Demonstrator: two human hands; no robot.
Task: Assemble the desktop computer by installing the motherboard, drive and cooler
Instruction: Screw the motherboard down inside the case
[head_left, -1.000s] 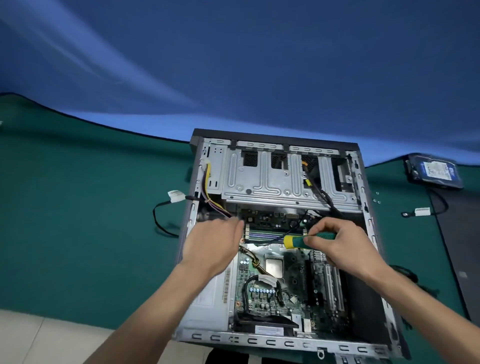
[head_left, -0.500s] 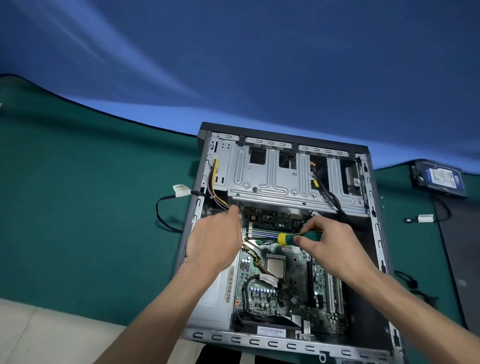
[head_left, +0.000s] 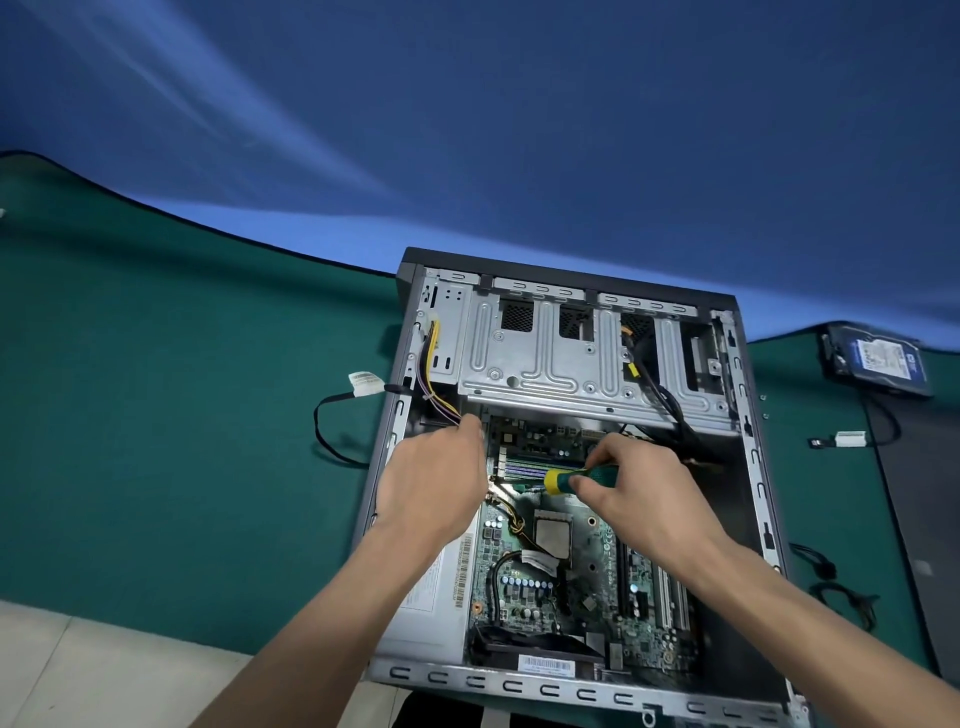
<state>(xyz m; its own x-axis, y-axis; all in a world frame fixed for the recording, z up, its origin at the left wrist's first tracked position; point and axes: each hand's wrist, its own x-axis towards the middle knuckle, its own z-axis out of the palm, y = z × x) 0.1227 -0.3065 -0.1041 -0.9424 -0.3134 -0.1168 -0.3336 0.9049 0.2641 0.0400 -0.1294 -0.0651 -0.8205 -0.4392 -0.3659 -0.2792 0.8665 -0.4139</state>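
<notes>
An open desktop case (head_left: 748, 467) lies flat on a green mat. The motherboard (head_left: 587, 587) sits inside it, with the bare CPU (head_left: 552, 538) showing. My right hand (head_left: 639, 493) grips a green and yellow screwdriver (head_left: 569, 479) that points left over the board's upper part. My left hand (head_left: 436, 483) rests over the left edge of the board beside the yellow and purple wires (head_left: 431, 384); its fingers are hidden from me. A hard drive (head_left: 878, 364) lies outside the case at the far right. No cooler is in view.
A metal drive cage (head_left: 545, 364) fills the case's far end. A black cable with a white tag (head_left: 366, 383) loops on the mat left of the case. Another tagged cable (head_left: 847, 440), small screws (head_left: 763, 405) and black wires (head_left: 831, 582) lie to the right. A dark panel (head_left: 930, 519) is at the right edge.
The view shifted, so the case sits lower in the frame. Both hands stay over the upper board; the screwdriver has moved slightly left and toward the CPU.
</notes>
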